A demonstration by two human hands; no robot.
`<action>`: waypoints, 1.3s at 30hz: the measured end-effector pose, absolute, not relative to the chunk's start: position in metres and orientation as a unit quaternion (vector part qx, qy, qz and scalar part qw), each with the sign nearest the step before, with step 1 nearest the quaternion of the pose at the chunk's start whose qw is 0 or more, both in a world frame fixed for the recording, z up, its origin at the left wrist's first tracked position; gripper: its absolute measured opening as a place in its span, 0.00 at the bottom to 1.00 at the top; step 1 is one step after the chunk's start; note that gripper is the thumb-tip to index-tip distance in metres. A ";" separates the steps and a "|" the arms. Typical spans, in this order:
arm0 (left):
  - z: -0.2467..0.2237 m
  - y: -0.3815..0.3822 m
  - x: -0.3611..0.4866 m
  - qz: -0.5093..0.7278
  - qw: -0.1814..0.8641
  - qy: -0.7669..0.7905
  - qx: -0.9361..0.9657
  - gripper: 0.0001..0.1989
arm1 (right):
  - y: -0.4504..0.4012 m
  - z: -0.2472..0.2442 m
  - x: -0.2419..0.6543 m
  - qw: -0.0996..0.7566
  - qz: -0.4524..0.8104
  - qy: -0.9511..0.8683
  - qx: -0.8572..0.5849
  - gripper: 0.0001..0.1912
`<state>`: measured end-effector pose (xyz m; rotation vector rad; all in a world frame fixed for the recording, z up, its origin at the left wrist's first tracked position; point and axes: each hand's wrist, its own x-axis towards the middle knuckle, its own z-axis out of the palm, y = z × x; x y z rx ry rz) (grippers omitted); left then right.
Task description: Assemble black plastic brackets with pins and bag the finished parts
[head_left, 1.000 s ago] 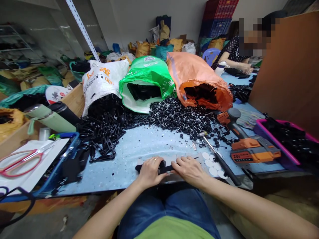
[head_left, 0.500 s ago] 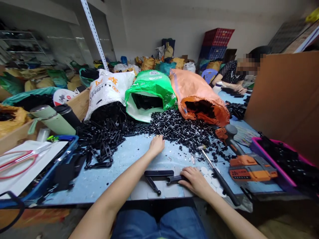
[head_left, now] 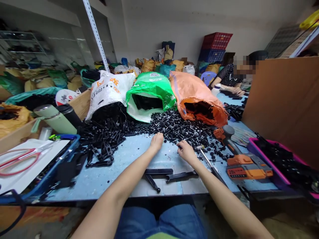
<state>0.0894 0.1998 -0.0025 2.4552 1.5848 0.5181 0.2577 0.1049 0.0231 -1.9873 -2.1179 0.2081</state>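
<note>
At the near edge of a pile of black-headed screws, my left hand has its fingers closed together; what they hold, if anything, is hidden. To its right my right hand is at the pile's front edge, fingers curled on something small and dark that I cannot make out. Two black arm-shaped parts lie near the table's front edge: a folded one and a straight one, partly behind my right forearm. A hammer rests beside my right hand, its handle partly covered by the forearm.
White, green and orange sacks lie open behind the piles. Black parts heap at left. An orange-grey power tool and pink-rimmed bin are at right. Scissors lie left. A person sits across.
My right hand has left the straight black part and moved forward to the screw pile. That part now lies on the table. My left hand has stayed almost in place.
</note>
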 end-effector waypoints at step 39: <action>0.015 0.027 0.022 0.133 0.089 0.358 0.920 0.33 | 0.011 -0.024 0.259 0.188 0.095 -0.876 -0.434 0.27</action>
